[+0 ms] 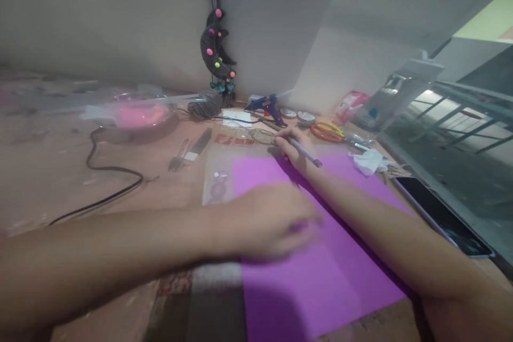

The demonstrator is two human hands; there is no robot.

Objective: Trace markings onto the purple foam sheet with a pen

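A purple sheet of paper (352,272) lies across the work surface in front of me. Over its middle is my left hand (272,219), smeared by motion, with its fingers curled downward; whether it grips anything is hidden. My right hand (296,147) is closed around a slim purplish pen (305,152) beyond the sheet's far edge. The pen slants, its back end pointing down and to the right. Just past my right fingers lies a thin loop of cord or wire (260,136).
A blue glue gun (269,108), grey yarn (205,104) and orange-handled pliers (326,131) sit at the back. A phone (443,216) and crumpled tissue (367,161) lie right. A black cord (116,191) snakes left beside a cutter (196,147). A crescent ornament (216,48) hangs on the wall.
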